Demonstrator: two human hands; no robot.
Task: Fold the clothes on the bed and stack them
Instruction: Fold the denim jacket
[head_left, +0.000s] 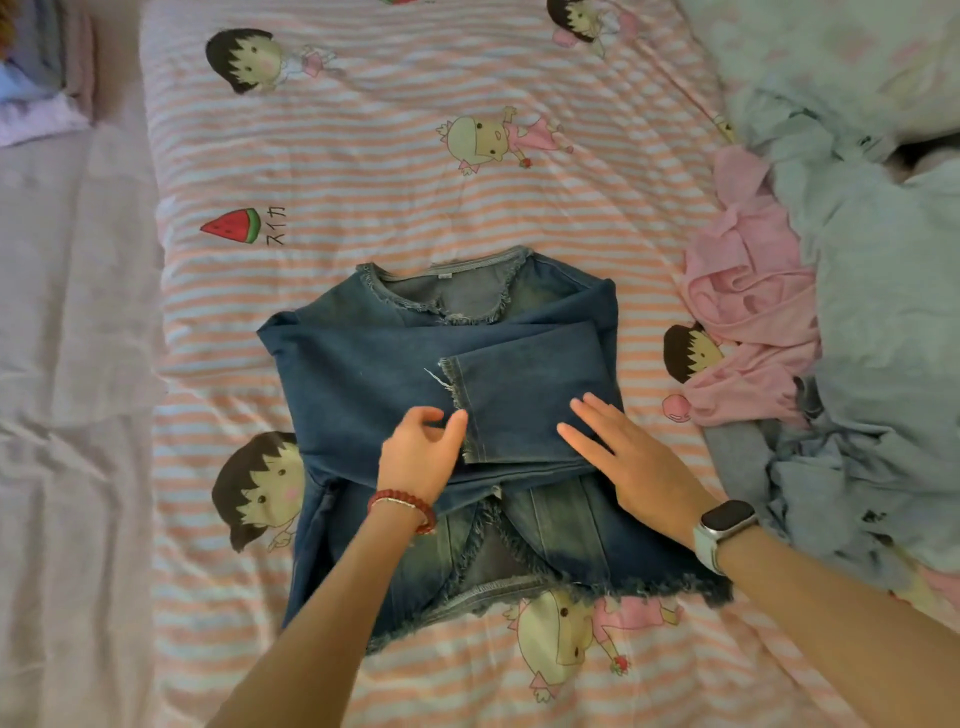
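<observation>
A blue denim jacket with frayed edges (452, 431) lies flat on the pink-and-white striped cartoon bedsheet (363, 156), in the lower centre of the frame, neckline toward the top and frayed hem toward the bottom. Both sleeves are folded across the chest, so their long axis runs left to right across the picture; the upper sleeve's frayed cuff (462, 410) ends about mid-chest.

The left hand (421, 457) sits at that cuff, fingers loosely curled and thumb touching the cuff's edge; whether it actually pinches the cloth I cannot tell. The right hand (628, 457) lies flat on the same sleeve just to the right, fingers straight and spread, pressing it down.

The next fold most likely runs the other way: hem up toward neckline, along the jacket's long axis. The hem lies below both hands, nearer the wrists, roughly equally reachable by each.

At the right edge of the frame, well apart from the jacket, waits a heap of unfolded pink and pale blue clothes (831, 338). At the upper left is a small stack of folded fabrics (41, 73).
</observation>
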